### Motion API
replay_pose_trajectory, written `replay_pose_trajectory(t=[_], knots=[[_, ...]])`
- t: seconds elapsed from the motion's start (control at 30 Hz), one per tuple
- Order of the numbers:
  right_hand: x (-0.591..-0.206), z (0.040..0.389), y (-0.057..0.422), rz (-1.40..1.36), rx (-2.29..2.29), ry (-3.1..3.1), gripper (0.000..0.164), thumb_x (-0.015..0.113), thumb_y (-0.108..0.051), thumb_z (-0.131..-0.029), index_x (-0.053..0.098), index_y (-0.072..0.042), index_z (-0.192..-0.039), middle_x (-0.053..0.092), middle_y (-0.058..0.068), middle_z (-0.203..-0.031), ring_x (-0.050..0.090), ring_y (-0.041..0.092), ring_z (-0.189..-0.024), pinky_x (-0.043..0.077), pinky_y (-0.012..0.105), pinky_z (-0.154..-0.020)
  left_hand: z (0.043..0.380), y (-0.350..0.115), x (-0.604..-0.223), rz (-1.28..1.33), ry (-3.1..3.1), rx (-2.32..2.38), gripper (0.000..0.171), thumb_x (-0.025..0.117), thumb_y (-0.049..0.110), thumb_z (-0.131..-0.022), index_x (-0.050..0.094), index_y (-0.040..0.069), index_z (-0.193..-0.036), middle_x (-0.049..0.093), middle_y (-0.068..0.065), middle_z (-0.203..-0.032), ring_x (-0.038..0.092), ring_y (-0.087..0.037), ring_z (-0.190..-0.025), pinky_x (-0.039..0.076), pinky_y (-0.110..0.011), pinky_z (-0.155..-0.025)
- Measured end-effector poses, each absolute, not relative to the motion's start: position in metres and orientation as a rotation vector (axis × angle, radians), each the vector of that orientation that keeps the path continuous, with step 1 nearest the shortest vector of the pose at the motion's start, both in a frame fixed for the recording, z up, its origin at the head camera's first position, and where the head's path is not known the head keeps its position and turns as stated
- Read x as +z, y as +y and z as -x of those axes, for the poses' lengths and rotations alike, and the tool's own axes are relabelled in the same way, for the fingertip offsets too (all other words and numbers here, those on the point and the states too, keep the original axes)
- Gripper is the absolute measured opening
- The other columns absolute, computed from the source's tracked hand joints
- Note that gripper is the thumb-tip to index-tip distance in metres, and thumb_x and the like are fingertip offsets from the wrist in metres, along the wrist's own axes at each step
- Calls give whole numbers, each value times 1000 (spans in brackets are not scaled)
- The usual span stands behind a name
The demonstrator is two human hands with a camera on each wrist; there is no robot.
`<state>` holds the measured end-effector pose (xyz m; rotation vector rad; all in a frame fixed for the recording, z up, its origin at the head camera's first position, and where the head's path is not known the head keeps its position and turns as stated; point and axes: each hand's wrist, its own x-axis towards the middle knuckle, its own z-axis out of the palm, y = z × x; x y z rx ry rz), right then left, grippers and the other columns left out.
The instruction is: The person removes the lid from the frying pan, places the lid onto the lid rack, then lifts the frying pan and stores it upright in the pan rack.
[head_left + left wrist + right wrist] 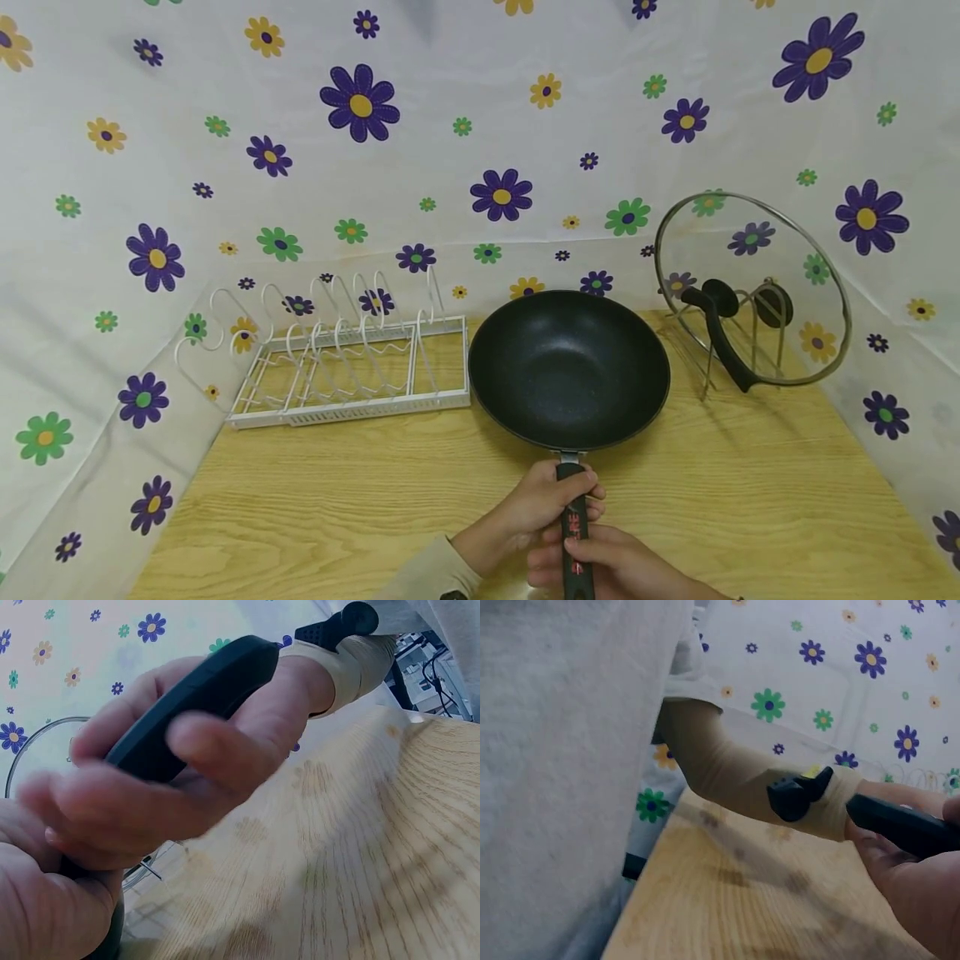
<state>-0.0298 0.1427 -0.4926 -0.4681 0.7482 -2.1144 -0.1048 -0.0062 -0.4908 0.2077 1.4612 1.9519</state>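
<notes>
A black wok (570, 367) with a long black handle (576, 537) tilts its dark inside towards me, over the back middle of the table. Close to the pan, my left hand (536, 504) grips the handle with its thumb across the top. Lower down, my right hand (618, 562) holds the same handle, thumb on top and fingers beneath. The handle's end (251, 664) sticks out past the right hand in the left wrist view. In the right wrist view, the right hand (930, 900) lies below the handle (907, 825).
A white wire dish rack (352, 367) stands left of the wok. On the right, a glass lid (843, 325) with a black handle leans in a wire stand (707, 375). A flowered cloth (427, 167) hangs round the wooden table (337, 500).
</notes>
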Motion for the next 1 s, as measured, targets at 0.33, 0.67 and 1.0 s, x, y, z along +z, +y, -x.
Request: replay_pose_trajectory(t=[0.33, 0.67, 1.0], knots=[[-487, 20, 136, 387, -2188, 640, 28, 29, -20, -114, 53, -19, -128, 60, -9, -103, 59, 5, -94, 46, 24, -91, 106, -7, -490, -225, 1443, 1936, 12, 62, 10, -98, 64, -2, -102, 70, -7, -90, 71, -10, -77, 59, -22, -75], [-484, 15, 129, 155, -2219, 755, 19, 42, -38, -110, 45, -21, -118, 51, -11, -87, 47, 3, -75, 41, 22, -75, 105, -7, -487, -235, 1422, 1930, 18, 59, 8, -100, 60, -8, -109, 70, -7, -90, 71, -9, -79, 59, -24, -78], [-482, 13, 121, 60, -2253, 871, 23, 46, -42, -108, 44, -19, -110, 47, -11, -80, 48, 1, -67, 40, 21, -68, 106, -7, -487, -253, 1441, 1911, 18, 59, 9, -101, 60, -7, -108, 71, -7, -90, 71, -9, -79, 59, -23, -77]])
